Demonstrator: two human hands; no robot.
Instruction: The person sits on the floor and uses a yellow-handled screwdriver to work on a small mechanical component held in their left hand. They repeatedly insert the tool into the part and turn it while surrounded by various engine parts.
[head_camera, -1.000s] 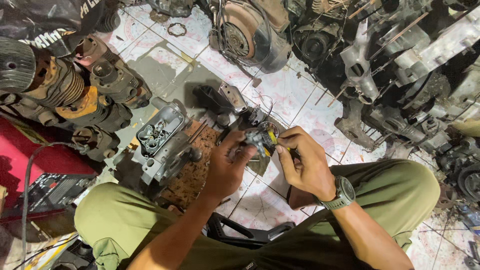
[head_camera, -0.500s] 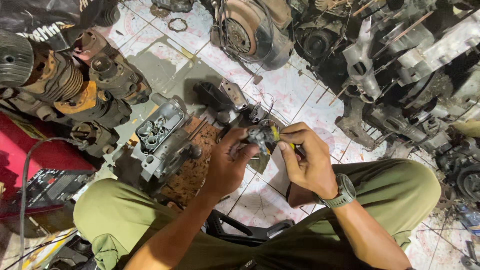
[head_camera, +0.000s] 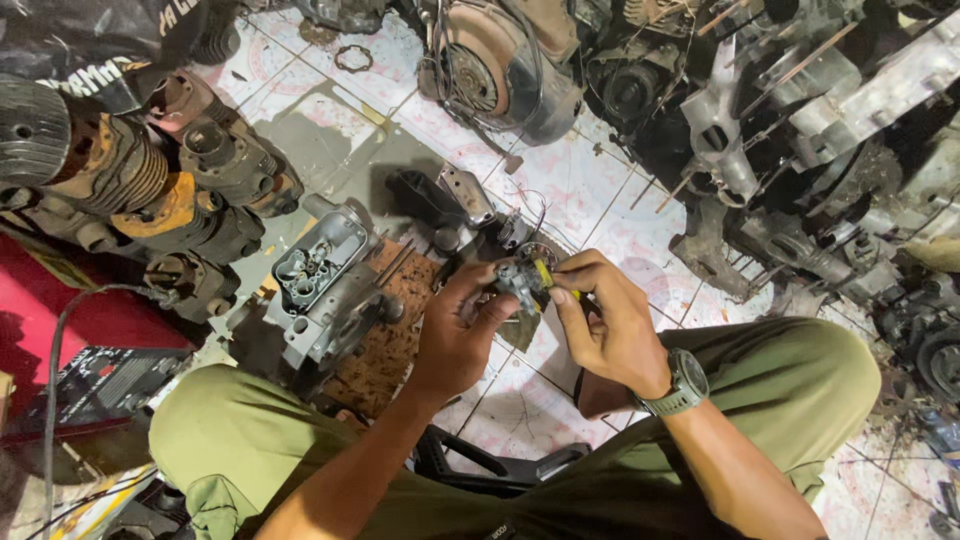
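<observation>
My left hand (head_camera: 458, 330) grips a small grey metal engine part (head_camera: 517, 284), held above the tiled floor between my knees. My right hand (head_camera: 610, 322), with a grey wristwatch (head_camera: 684, 385) on its wrist, pinches a tool with a yellow handle (head_camera: 543, 273) against the top of that part. Just left of my hands a grey cast engine casing (head_camera: 325, 290) lies on a rusty brown board (head_camera: 388, 325). My olive-green trousers (head_camera: 790, 375) frame the bottom of the view.
Rusty finned engine cylinders (head_camera: 120, 185) are piled at the left. Engine cases and housings (head_camera: 790, 150) crowd the right and top, with a round fan cover (head_camera: 500, 70) at top centre. A red box (head_camera: 80, 320) and a black cable (head_camera: 60, 350) sit lower left.
Both hands stay together on the small part with only slight finger shifts. The view has drifted a little.
</observation>
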